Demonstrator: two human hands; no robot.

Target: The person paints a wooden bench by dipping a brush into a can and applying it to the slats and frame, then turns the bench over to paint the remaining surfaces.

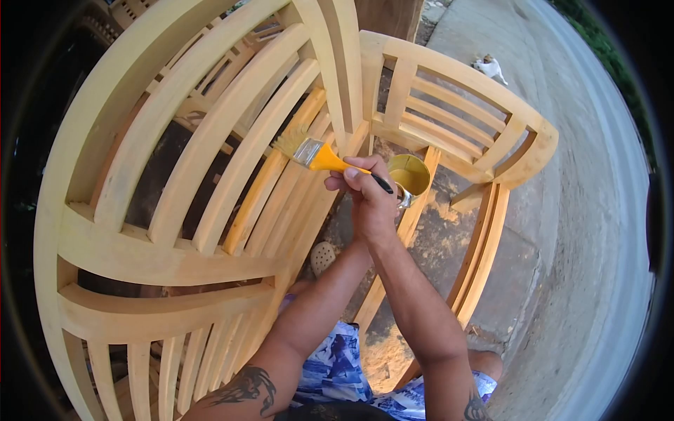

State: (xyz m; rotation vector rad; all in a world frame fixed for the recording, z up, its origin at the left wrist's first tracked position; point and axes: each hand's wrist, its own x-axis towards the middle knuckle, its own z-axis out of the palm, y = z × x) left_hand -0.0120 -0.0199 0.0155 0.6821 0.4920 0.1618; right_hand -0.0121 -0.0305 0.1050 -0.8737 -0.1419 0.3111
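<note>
Paintbrush [324, 156]: clasped in right grip [371, 184], bristles [290, 142] by slats [250, 210], near post [323, 63] edge of wooden frame [168, 264]. Left grip hidden, state impossible to tell. Load sparingly from can [411, 168]; draw lightly along grain.

A small white animal [491, 68] is on the grey pavement [516, 38], with green foliage [612, 59] at upper right.

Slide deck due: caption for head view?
Right hand holds a yellow-handled brush at slatted wooden furniture, open can nearby.
</note>
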